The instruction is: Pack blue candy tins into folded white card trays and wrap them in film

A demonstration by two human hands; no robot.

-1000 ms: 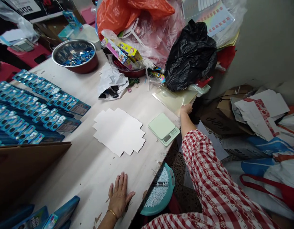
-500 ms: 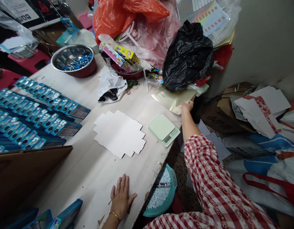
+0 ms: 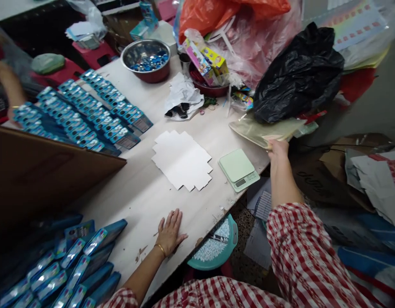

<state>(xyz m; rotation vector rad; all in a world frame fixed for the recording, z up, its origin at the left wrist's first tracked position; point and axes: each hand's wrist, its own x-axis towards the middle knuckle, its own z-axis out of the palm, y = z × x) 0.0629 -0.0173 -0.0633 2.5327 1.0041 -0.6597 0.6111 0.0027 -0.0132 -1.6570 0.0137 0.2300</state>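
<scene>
My right hand (image 3: pixel 278 148) grips the near edge of a clear, yellowish plastic sheet or bag (image 3: pixel 259 130), which lies partly under a black plastic bag (image 3: pixel 298 75). Palm down, my left hand (image 3: pixel 170 233) rests flat on the table (image 3: pixel 142 188) with its fingers spread, holding nothing. Between the hands lie a stack of white stepped-edge card sheets (image 3: pixel 183 160) and a pale green kitchen scale (image 3: pixel 238 169). The fingertips of my right hand are partly hidden behind the plastic.
Rows of blue blister packs (image 3: pixel 84 111) stand at the left behind a cardboard flap (image 3: pixel 56 171); more packs (image 3: pixel 65 265) lie nearer. A metal bowl (image 3: pixel 146 60) holds small blue pieces. Below the table edge sits a teal basin (image 3: pixel 213 250) of white pellets. Another person's arm (image 3: pixel 7 81) shows far left.
My right hand has pulled the plastic's near edge up a little, and the sheet now bends. The view has swung left, bringing the other person's arm in. My left hand stays flat.
</scene>
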